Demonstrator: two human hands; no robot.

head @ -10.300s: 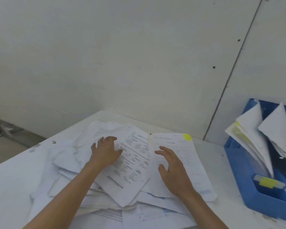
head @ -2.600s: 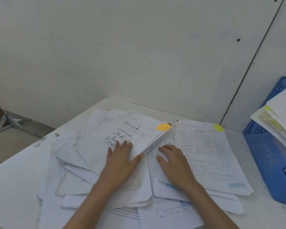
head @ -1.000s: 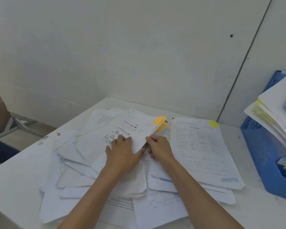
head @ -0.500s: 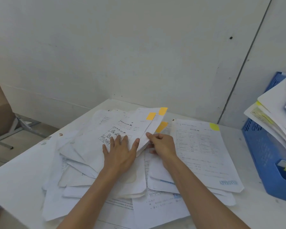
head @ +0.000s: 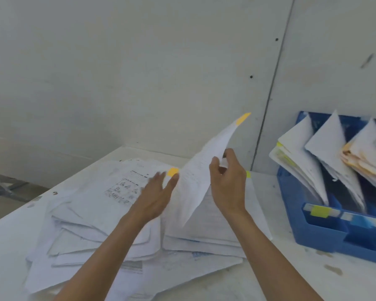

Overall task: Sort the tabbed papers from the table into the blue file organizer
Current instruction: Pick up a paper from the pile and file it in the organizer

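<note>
The white tabletop (head: 302,279) is cut off at the left, near and right sides of the view; only its far edge against the wall shows in full.

A loose pile of papers (head: 91,224) covers the middle of the tabletop, reaching almost to the far edge. Its near portion is hidden beneath both forearms, and most print is too faint to read.

The blue file organizer (head: 321,233) stands at the right edge of the tabletop and is cut off by the frame. Filed papers (head: 300,153) lean in its slots; how many slots there are cannot be told.

The raised sheet (head: 195,183) stands tilted above the right half of the pile, clear of the organizer, with an orange tab (head: 243,118) at its top corner.

The right hand (head: 228,181) pinches this sheet at its right edge, thumb on the near face, the other fingers mostly hidden behind the paper.

The left hand (head: 156,194) is blurred, its fingers straight and spread over the pile; whether it touches the paper cannot be told.

A second orange tab (head: 172,171) shows at its fingertips, partly covered. A yellow tab (head: 248,174) peeks out behind the right hand; its sheet is largely hidden.
</note>
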